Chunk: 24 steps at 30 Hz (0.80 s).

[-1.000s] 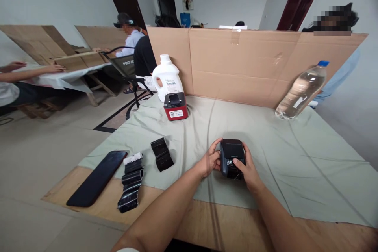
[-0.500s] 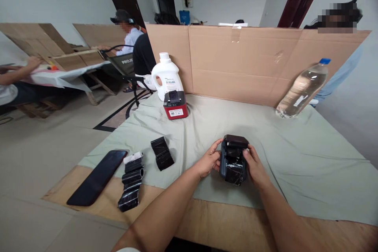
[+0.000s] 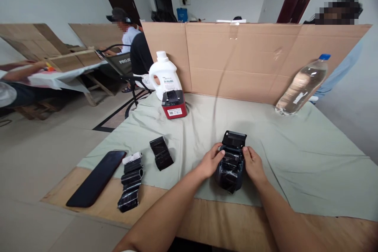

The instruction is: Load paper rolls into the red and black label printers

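Between my two hands, over the green cloth, is a small dark portable printer (image 3: 229,173), its hinged lid (image 3: 234,139) tipped back at the far end. Glossy black strip material lies across its body. My left hand (image 3: 213,160) grips the left side, with the thumb over the near side of the lid hinge. On the opposite side my right hand (image 3: 254,165) holds the edge near the hinge, fingers curled. To the left lie a folded black strip (image 3: 161,153) and a longer curled black strip (image 3: 131,183) with a white roll at its far end.
A dark flat phone-like slab (image 3: 96,179) lies at the table's left edge. A red and black box-shaped device (image 3: 174,105) stands before a white jug (image 3: 165,73). At the right leans a clear bottle (image 3: 304,86); a cardboard screen (image 3: 245,63) borders the back. Other people sit beyond.
The printer's lid has swung up and back, showing more of the black strip. My left thumb has come onto the printer's top, and my right hand has shifted slightly.
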Tool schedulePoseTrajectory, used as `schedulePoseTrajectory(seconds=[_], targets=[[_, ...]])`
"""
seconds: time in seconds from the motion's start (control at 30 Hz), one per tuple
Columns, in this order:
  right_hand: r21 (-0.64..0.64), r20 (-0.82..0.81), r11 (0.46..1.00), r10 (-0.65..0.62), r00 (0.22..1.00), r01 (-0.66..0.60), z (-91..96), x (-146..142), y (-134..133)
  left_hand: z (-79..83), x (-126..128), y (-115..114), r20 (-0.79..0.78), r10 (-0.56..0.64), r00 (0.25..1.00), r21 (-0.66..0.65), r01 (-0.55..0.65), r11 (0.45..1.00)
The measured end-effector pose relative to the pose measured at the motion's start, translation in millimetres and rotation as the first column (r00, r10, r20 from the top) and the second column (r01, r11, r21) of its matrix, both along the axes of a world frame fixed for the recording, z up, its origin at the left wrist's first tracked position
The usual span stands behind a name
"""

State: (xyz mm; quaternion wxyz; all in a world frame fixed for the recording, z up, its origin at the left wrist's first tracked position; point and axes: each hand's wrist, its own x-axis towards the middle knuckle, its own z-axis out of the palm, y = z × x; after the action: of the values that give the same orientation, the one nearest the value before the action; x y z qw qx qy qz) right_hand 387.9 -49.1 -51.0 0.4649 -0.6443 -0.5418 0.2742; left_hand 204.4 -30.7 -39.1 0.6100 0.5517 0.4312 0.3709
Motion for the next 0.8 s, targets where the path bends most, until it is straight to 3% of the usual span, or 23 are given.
schedulePoseTrajectory(seconds=[0.1,0.3,0.43,0.5,0.57,0.67,0.8], targets=[[-0.026,0.119,0.999,0.024,0.993,-0.021,-5.7,-0.2,0.6,-4.0,0.7,-0.5,-0.157,0.097,0.983,0.171,-0.070,0.983],[-0.040,0.322,0.998,0.053,0.945,-0.042,-9.2,2.3,5.5,2.1,-1.6,1.2,-0.464,0.207,0.861,0.337,-0.044,0.941],[-0.033,0.346,0.998,0.068,0.936,-0.060,-8.4,1.2,6.2,7.5,-1.3,-2.1,-0.463,0.324,0.825,0.478,-0.075,0.875],[-0.029,0.348,0.998,0.067,0.935,-0.061,-8.3,0.7,5.8,11.2,-1.8,-4.8,-0.450,0.323,0.832,0.575,-0.006,0.818],[-0.029,0.353,0.998,0.067,0.933,-0.061,-8.5,0.6,5.6,15.1,-2.5,-6.8,-0.491,0.245,0.836,0.613,0.131,0.779],[-0.018,0.371,0.998,0.062,0.927,-0.060,-9.3,0.9,5.9,19.6,-2.7,-7.3,-0.588,0.129,0.798,0.579,0.304,0.756],[-0.001,0.380,0.998,0.065,0.923,-0.070,-10.9,1.2,6.8,21.5,-1.7,-5.0,-0.676,0.095,0.731,0.534,0.396,0.747]])
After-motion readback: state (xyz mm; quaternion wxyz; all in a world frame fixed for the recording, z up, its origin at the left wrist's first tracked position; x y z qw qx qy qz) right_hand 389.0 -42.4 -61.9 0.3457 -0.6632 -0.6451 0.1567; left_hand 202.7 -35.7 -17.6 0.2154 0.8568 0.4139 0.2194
